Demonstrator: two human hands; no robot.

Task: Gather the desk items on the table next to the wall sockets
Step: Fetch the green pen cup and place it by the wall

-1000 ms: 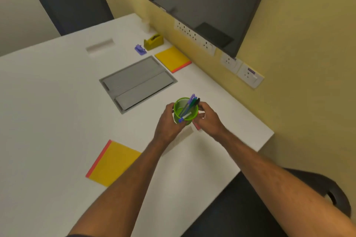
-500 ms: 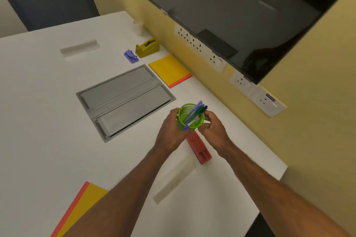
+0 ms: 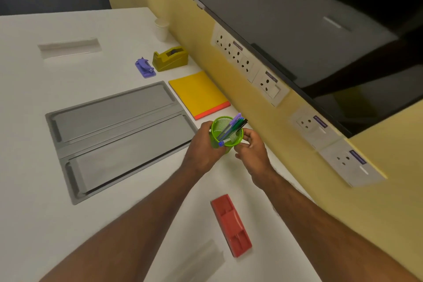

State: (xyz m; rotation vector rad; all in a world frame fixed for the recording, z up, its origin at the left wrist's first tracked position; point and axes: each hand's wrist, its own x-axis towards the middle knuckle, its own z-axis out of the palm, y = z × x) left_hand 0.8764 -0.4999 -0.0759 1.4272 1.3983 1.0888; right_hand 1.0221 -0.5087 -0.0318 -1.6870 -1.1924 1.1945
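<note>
From my seat, the lower body of the green mesh cup (image 3: pixel 226 131) disappears behind the left hand (image 3: pixel 203 151) and right hand (image 3: pixel 250 152), so I can't tell whether it touches the table (image 3: pixel 34 190). The labels on the wall sockets (image 3: pixel 266 81) at centre right are too blurred to read. Both forearms run off the bottom edge, and the dark screen (image 3: pixel 309 41) is cut by the top and right edges.
</note>
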